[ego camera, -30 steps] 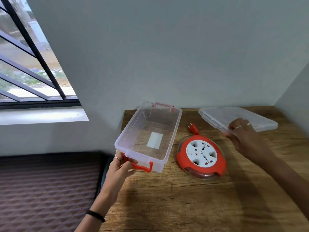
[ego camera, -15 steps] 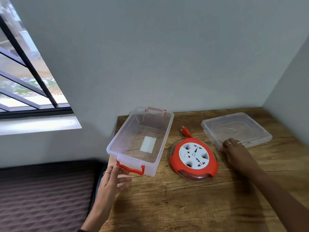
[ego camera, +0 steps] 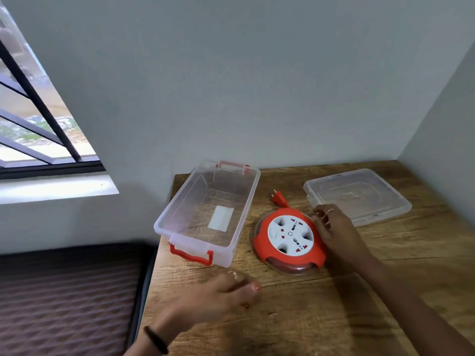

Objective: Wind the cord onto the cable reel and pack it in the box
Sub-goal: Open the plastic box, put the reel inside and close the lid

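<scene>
The red cable reel (ego camera: 288,236) with a white socket face lies flat on the wooden table (ego camera: 308,317). Its cord is wound inside and only the red plug (ego camera: 277,197) sticks out behind it. My right hand (ego camera: 334,233) touches the reel's right rim with curled fingers. The clear plastic box (ego camera: 167,219) with red latches sits empty and lidless to the reel's left. My left hand (ego camera: 223,295) hovers blurred above the table in front of the box, holding nothing.
The box's clear lid (ego camera: 357,196) lies flat at the back right of the table. Grey walls close in the table at the back and right. A dark patterned mattress (ego camera: 64,299) lies lower on the left, under a barred window (ego camera: 33,119).
My left hand let go of the box's near latch and drew back toward me. My right hand left the lid and moved left onto the reel's rim.
</scene>
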